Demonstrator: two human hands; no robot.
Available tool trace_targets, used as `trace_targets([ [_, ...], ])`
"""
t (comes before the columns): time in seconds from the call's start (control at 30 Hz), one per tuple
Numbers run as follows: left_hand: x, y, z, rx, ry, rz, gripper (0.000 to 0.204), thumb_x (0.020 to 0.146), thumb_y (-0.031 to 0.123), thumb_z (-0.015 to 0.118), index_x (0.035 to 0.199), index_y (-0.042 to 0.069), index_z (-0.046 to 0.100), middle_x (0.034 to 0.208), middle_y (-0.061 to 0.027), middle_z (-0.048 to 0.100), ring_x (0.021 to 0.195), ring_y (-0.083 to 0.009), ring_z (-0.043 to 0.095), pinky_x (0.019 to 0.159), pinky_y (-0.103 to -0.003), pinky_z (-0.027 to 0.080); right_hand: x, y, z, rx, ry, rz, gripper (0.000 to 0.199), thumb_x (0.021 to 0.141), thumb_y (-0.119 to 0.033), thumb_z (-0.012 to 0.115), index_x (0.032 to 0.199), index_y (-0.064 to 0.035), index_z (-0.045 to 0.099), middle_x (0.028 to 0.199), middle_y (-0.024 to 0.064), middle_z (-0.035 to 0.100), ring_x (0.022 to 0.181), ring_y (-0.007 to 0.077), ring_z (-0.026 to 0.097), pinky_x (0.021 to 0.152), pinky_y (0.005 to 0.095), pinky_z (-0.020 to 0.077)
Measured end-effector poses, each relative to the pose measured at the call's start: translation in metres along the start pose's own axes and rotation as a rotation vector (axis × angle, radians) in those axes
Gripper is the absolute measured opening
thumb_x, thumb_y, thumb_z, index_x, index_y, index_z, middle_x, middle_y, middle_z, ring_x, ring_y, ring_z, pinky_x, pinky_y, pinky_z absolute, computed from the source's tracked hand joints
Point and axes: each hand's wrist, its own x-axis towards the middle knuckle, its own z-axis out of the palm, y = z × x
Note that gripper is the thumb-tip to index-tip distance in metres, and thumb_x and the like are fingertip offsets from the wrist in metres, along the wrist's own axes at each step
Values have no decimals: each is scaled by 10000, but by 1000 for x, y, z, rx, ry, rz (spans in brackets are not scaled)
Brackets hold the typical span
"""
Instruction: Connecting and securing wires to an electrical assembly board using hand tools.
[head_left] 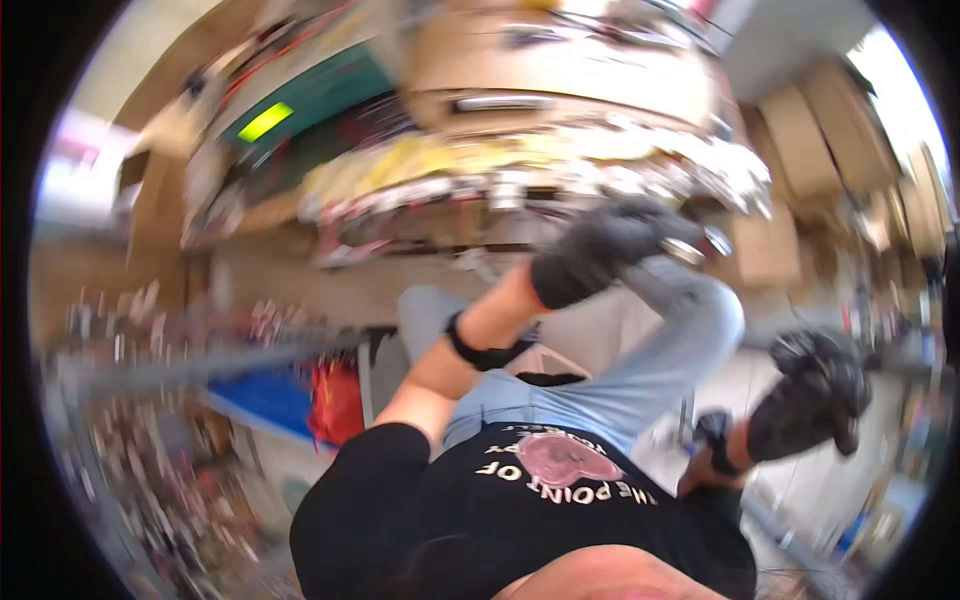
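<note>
My left hand, in a black glove, reaches across in front of my body, above my raised knee. Its fingers look closed around a small pale, shiny piece, with a silvery piece beside it; blur hides their kind. A dark band circles the left wrist. Out to the right, my right hand, also black-gloved, is held up away from the bench. Its fingers seem bent, but smearing keeps their grip unclear, and no object shows in it. Both hands are apart from each other.
Ahead is a cluttered workbench with brown board and a row of yellow and white pieces. A green case stands at its left. Cardboard boxes are stacked far right. A red bag and blue panel lie left.
</note>
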Motion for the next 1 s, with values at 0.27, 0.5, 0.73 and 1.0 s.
trace_targets([
  [0.27,-32,-5,49,321,331,168,347,773,287,625,979,8,614,912,-197,608,790,-291,600,676,-389,469,-26,58,64,115,-137,411,85,862,-109,572,894,-30,563,864,74,590,739,189,577,660,308,485],
  [0.5,-7,-34,50,385,218,-190,372,717,375,625,664,6,636,596,-206,562,533,-314,554,506,-413,417,-23,59,149,333,-464,390,74,869,-119,572,880,-45,568,832,59,578,704,168,558,627,288,463],
  [0.73,0,-24,33,445,218,-246,319,708,328,625,680,10,625,607,-197,552,545,-295,539,513,-400,408,-24,56,197,441,-595,428,69,875,-128,572,868,-59,572,803,46,568,673,149,541,598,271,442],
  [1.0,11,-19,30,482,221,-276,260,697,274,624,697,15,612,620,-187,539,560,-273,523,521,-385,398,-30,49,206,541,-693,520,70,883,-140,572,851,-78,578,764,28,555,630,124,518,558,247,415],
])
